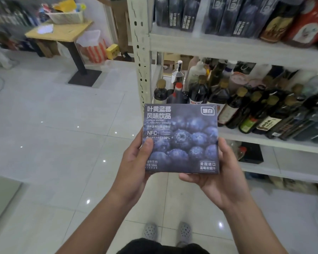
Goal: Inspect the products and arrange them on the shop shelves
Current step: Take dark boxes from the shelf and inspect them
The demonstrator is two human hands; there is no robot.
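Head cam: blueberry drink box [181, 138] dead centre, face up twd camera, held over the tiled floor [53, 134]. Left hand [136, 162] clamped on its 9 o'clock edge, thumb on front; right hand [215, 173] cradling 4 o'clock corner. Shelf unit [228, 50] at 1–3 o'clock: matching boxes [218, 13] up top, dark bottles [250, 105] just behind box. Wooden table [62, 32] at 10 o'clock.

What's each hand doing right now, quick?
Left hand: closed on the left edge of the blueberry drink box.
Right hand: closed on the box's right edge, fingers under it.
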